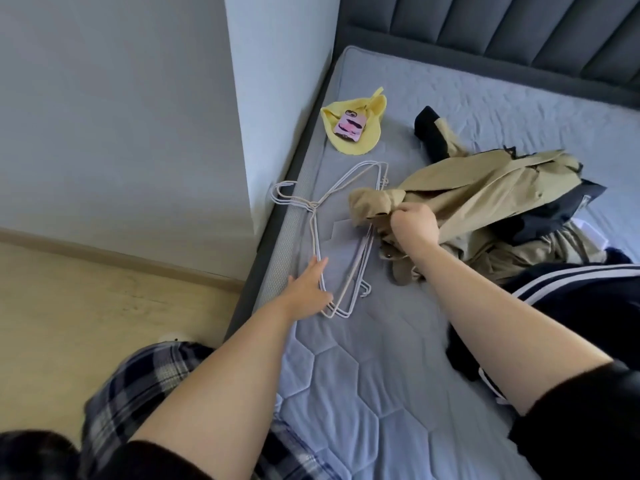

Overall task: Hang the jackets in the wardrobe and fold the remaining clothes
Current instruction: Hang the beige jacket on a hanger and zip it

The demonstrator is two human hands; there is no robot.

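Bedroom, with a quilted blue-grey bed (363, 375) holding clothes and wire hangers.

Right fingers (407, 209) are curled tight, the right hand (414, 220) gripping a bunched edge of the beige jacket (467, 181), which lies crumpled across the middle of the bed. Left fingers (320, 266) are straight and released, the left hand (308, 285) resting flat on the stack of white hangers (312, 205) just left of the jacket, near the bed's edge. A dark garment with white stripes (571, 296) lies beside the jacket on the right. Further up the bed, a yellow cloth (349, 143) has a pink phone (349, 126) on it. Beyond stands a padded grey headboard (485, 32).
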